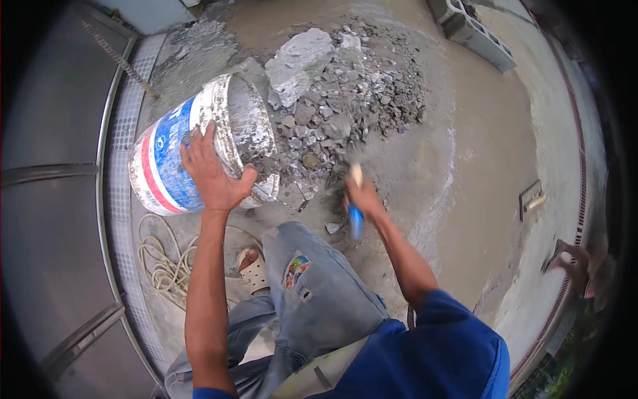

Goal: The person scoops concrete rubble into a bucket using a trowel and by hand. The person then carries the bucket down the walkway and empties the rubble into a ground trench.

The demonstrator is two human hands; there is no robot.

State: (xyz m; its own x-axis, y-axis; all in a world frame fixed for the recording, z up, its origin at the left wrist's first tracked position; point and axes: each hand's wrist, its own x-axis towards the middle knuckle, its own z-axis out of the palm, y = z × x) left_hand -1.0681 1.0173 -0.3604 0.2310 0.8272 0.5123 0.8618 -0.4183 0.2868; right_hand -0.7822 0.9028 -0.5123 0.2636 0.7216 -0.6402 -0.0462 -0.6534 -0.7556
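A white plastic bucket (145,163) with blue and red bands lies on its side, its mouth facing the rubble. My left hand (214,174) grips it at the rim, fingers spread over the outer side and thumb at the mouth. Wet grey grit coats the inside. My right hand (363,197) is closed around a short hand tool (356,223) with a blue and pale handle. Motion smears its working end, which reaches into the heap of broken concrete (392,86), so I cannot tell its exact kind. A large pale slab (300,63) lies at the heap's far left.
A coiled rope (163,269) lies near my foot in a beige clog (254,271). Grey metal door panels (53,246) line the left. A hollow concrete block (475,36) stands far right, and muddy water (478,199) covers the ground to the right.
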